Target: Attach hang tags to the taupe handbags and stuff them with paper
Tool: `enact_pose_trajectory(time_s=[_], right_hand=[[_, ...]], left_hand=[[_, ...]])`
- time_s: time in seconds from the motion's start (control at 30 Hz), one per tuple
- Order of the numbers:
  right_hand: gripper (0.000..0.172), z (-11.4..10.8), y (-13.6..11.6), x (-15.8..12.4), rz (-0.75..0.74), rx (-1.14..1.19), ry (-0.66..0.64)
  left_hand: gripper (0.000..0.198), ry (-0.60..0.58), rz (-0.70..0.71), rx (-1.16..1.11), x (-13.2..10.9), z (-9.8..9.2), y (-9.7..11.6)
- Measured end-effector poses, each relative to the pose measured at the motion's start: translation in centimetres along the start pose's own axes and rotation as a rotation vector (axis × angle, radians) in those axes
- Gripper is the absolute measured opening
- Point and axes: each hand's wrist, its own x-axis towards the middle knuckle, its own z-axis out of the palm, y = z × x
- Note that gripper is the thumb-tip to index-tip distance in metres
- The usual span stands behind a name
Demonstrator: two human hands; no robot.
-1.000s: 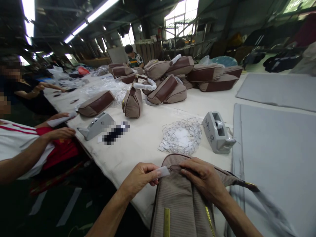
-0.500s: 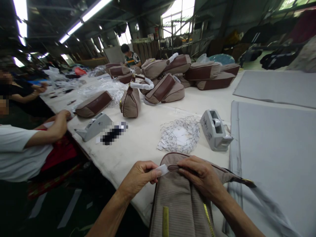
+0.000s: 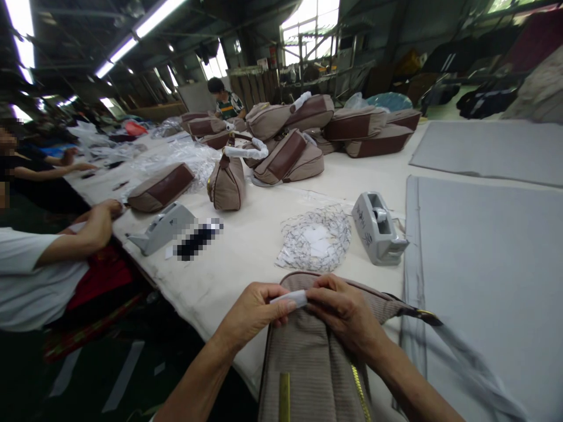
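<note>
A taupe ribbed bag (image 3: pixel 303 357) with brown piping and gold zips lies in front of me on the table. Between thumb and fingers, my left hand (image 3: pixel 261 308) pinches a short white strip (image 3: pixel 297 299) above the bag's upper end. The strip's right end meets the fingertips of my right hand (image 3: pixel 345 310), which is closed over the bag top. The brown leather tab that these fingers held is now covered by the strip and fingers. To the right runs the bag's strap (image 3: pixel 475 357), wrapped in whitish film.
Beyond the bag lie a bundle of white stringed tags (image 3: pixel 314 239) and a grey tape dispenser (image 3: pixel 379 228). Another dispenser (image 3: pixel 165 227) stands left. Finished bags (image 3: pixel 285 155) are piled behind. Grey sheets (image 3: pixel 484 252) cover the right side. A co-worker's arm (image 3: pixel 94 234) rests at the left edge.
The white strip has moved right, over the brown leather tab, up to my right fingertips. My hands have come closer together. The view has shifted slightly.
</note>
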Motion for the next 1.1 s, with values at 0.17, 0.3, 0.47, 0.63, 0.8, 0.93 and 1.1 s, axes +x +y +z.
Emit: enact_pose_trajectory(time_s=[0.17, 0.3, 0.47, 0.63, 0.8, 0.93, 1.1], right_hand=[[0.018, 0.8, -1.0, 0.5, 0.103, 0.038, 0.017], [0.045, 1.0, -1.0, 0.1, 0.183, 0.184, 0.055], [0.034, 2.4, -1.0, -0.8, 0.137, 0.083, 0.183], [0.036, 2.4, -1.4, -0.4, 0.15, 0.119, 0.188], [0.038, 1.5, -1.3, 0.4, 0.219, 0.217, 0.072], [0.031, 1.9, -1.2, 0.5, 0.245, 0.238, 0.115], [0.031, 2.3, -1.1, 0.3, 0.268, 0.224, 0.157]], left_hand=[[0.024, -0.032, -0.108, 0.19, 1.4, 1.0, 2.0], [0.017, -0.065, -0.178, 0.263, 1.8, 0.8, 2.8], [0.021, -0.09, -0.203, 0.296, 1.9, 0.4, 2.8], [0.016, -0.101, -0.142, 0.359, 2.2, 0.8, 2.8], [0.013, -0.075, -0.023, 0.228, 2.3, 1.1, 2.5], [0.026, -0.1, -0.072, 0.133, 2.0, 0.5, 2.8], [0.023, -0.097, -0.117, 0.137, 1.5, -0.2, 2.6]])
